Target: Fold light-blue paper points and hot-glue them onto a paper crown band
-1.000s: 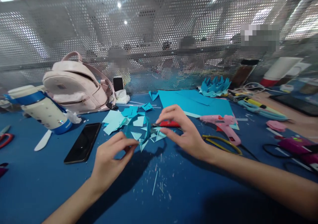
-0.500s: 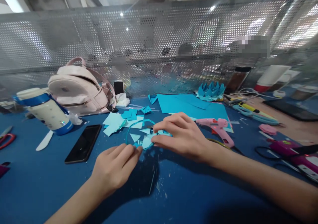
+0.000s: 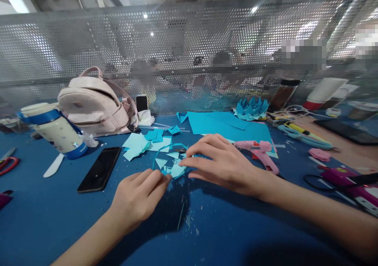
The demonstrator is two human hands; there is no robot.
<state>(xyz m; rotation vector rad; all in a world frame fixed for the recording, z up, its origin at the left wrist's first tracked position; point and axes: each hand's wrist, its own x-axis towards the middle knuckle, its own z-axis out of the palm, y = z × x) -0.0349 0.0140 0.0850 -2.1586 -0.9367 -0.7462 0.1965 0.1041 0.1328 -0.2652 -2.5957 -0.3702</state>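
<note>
My left hand (image 3: pixel 141 195) is closed, its thumb and fingers pinching the near-left edge of a thin blue paper ring (image 3: pixel 154 163). My right hand (image 3: pixel 221 163) hovers over the ring's right side with its fingers apart; its fingertips come close to the pale blue paper piece (image 3: pixel 177 170), and whether they touch it I cannot tell. Several small cut paper triangles (image 3: pixel 161 163) lie inside and around the ring. The ring's right part is hidden behind my right hand. Loose light blue paper sheets (image 3: pixel 136 144) lie just beyond on the left.
A pink glue gun (image 3: pixel 260 152) lies right of my right hand. Behind are a large blue sheet (image 3: pixel 224 124) and a folded blue paper piece (image 3: pixel 252 109). On the left are a phone (image 3: pixel 100 169), a bottle (image 3: pixel 54 130), a white plastic knife (image 3: pixel 54 166) and a backpack (image 3: pixel 91 104).
My right hand has shifted slightly right and its fingers have spread, leaving more of the pale paper piece in sight. My left hand keeps its pinch.
</note>
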